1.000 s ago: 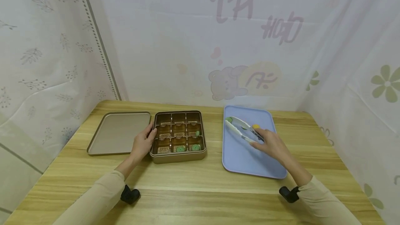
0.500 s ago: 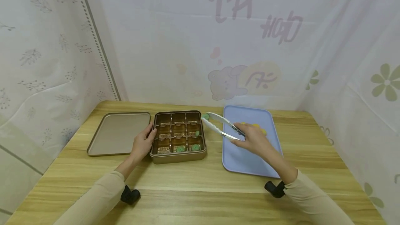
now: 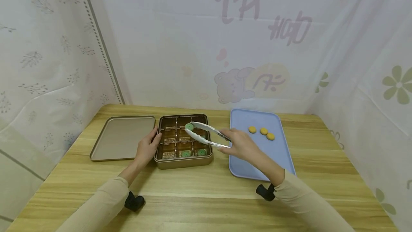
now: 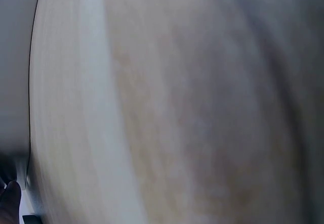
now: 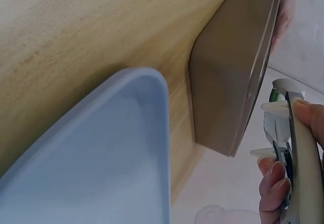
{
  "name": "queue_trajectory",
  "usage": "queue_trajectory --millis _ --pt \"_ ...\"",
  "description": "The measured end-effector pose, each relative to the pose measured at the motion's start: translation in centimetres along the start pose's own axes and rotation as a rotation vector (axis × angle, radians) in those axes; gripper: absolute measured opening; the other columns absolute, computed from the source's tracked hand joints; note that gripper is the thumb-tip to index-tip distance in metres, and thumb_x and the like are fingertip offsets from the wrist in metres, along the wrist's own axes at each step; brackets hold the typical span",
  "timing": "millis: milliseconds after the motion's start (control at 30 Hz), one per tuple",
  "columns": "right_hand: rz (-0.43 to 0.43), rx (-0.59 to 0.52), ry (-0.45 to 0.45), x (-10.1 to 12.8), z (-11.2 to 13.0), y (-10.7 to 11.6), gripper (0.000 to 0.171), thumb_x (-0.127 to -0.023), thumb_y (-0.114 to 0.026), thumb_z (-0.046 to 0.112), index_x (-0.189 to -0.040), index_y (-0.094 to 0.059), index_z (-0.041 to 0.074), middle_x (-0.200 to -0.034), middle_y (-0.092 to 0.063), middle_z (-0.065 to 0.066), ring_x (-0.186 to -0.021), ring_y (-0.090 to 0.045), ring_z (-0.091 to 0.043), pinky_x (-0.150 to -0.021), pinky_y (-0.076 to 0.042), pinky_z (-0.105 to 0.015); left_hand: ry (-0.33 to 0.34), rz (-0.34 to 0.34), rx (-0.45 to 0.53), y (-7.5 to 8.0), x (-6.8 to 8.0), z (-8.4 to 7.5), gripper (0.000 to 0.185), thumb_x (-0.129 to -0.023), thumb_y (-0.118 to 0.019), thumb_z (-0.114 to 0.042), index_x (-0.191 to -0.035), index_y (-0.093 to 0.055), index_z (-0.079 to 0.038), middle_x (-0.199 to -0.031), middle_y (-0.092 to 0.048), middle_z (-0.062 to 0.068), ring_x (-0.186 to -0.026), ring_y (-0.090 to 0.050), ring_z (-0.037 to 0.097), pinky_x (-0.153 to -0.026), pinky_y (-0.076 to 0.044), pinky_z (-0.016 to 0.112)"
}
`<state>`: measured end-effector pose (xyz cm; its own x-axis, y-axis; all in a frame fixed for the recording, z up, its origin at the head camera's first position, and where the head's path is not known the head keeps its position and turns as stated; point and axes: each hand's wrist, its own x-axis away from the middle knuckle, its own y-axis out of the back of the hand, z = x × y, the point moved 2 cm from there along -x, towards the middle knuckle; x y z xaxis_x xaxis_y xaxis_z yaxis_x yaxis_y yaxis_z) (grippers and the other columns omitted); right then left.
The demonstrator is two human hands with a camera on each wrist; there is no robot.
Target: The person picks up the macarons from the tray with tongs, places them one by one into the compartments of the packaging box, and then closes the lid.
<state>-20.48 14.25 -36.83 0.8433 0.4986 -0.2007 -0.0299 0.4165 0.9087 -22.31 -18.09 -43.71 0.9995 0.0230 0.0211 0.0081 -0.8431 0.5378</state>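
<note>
In the head view my right hand (image 3: 241,145) grips metal tongs (image 3: 200,139) with pale scalloped tips. Pinched between those tips, a round green cookie (image 3: 189,126) hangs over the back middle part of a bronze tin box (image 3: 185,164). A divided insert gives the box several compartments. Green cookies (image 3: 186,153) lie in the front middle and front right ones; the tongs block part of the right column. My left hand (image 3: 146,150) holds the box's left side, thumb at the rim. The right wrist view shows fingers (image 5: 276,181) round the tongs' handles.
Left of the box lies a flat bronze lid (image 3: 123,139). A blue tray (image 3: 251,164) at the right bears several yellow cookies (image 3: 264,131). Everything stands on a wooden table (image 3: 206,207), with a printed cloth (image 3: 167,46) hanging behind.
My right hand has carried the tongs and green cookie leftward from the blue tray to above the box. The yellow cookies are now uncovered. My left hand has stayed in place.
</note>
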Motion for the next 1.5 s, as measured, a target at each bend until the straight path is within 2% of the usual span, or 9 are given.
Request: queue_trajectory --millis 100,333,700,933,1400,1500 --pt "0.015 0.016 0.003 -0.3 0.4 -0.4 0.052 -0.082 -0.078 0.022 -0.127 -0.062 0.002 -0.108 -0.071 -0.013 -0.086 -0.065 -0.021 -0.07 -0.053 -0.033 0.0 0.002 -0.002 0.0 0.0 0.0 0.056 -0.107 -0.037 -0.031 -0.156 -0.024 -0.006 -0.158 -0.028 0.02 -0.145 -0.03 0.04 -0.118 -0.03 0.052" --pt "0.046 0.022 -0.014 -0.8 0.8 -0.9 0.055 -0.081 -0.08 0.023 -0.128 -0.062 0.001 -0.1 -0.069 -0.015 -0.075 -0.059 -0.016 -0.062 -0.049 -0.027 -0.002 0.007 0.005 0.0 -0.1 0.1 0.057 -0.107 -0.038 -0.033 -0.156 -0.024 -0.006 -0.158 -0.028 0.019 -0.146 -0.028 0.039 -0.119 -0.029 0.051" --pt "0.101 0.041 0.002 -1.3 1.1 -0.6 0.052 -0.083 -0.078 0.023 -0.128 -0.062 0.002 -0.111 -0.07 -0.015 -0.091 -0.068 -0.024 -0.071 -0.056 -0.034 0.0 0.001 -0.005 0.0 -0.2 0.2 0.056 -0.107 -0.038 -0.031 -0.155 -0.024 -0.006 -0.158 -0.028 0.019 -0.145 -0.03 0.04 -0.118 -0.03 0.052" --pt "0.116 0.055 0.011 -1.6 1.3 -0.6 0.053 -0.083 -0.078 0.026 -0.127 -0.063 0.001 -0.11 -0.071 -0.015 -0.086 -0.067 -0.021 -0.068 -0.053 -0.03 -0.002 0.001 0.006 0.0 -0.1 0.1 0.057 -0.107 -0.038 -0.032 -0.156 -0.024 -0.007 -0.158 -0.028 0.02 -0.146 -0.029 0.04 -0.118 -0.03 0.053" --pt "0.126 0.038 -0.002 -1.6 1.3 -0.7 0.052 -0.084 -0.077 0.024 -0.128 -0.063 0.001 -0.112 -0.071 -0.015 -0.092 -0.068 -0.025 -0.071 -0.055 -0.032 0.003 0.003 0.016 0.0 -0.2 0.2 0.056 -0.107 -0.037 -0.032 -0.156 -0.024 -0.007 -0.159 -0.027 0.019 -0.146 -0.028 0.039 -0.118 -0.03 0.051" --pt "0.127 0.035 -0.009 -1.5 1.3 -0.6 0.053 -0.083 -0.078 0.025 -0.128 -0.063 0.002 -0.112 -0.071 -0.015 -0.089 -0.067 -0.022 -0.069 -0.054 -0.03 -0.001 0.004 0.018 -0.1 -0.2 0.2 0.056 -0.107 -0.037 -0.031 -0.156 -0.023 -0.007 -0.159 -0.027 0.018 -0.147 -0.028 0.039 -0.118 -0.03 0.052"
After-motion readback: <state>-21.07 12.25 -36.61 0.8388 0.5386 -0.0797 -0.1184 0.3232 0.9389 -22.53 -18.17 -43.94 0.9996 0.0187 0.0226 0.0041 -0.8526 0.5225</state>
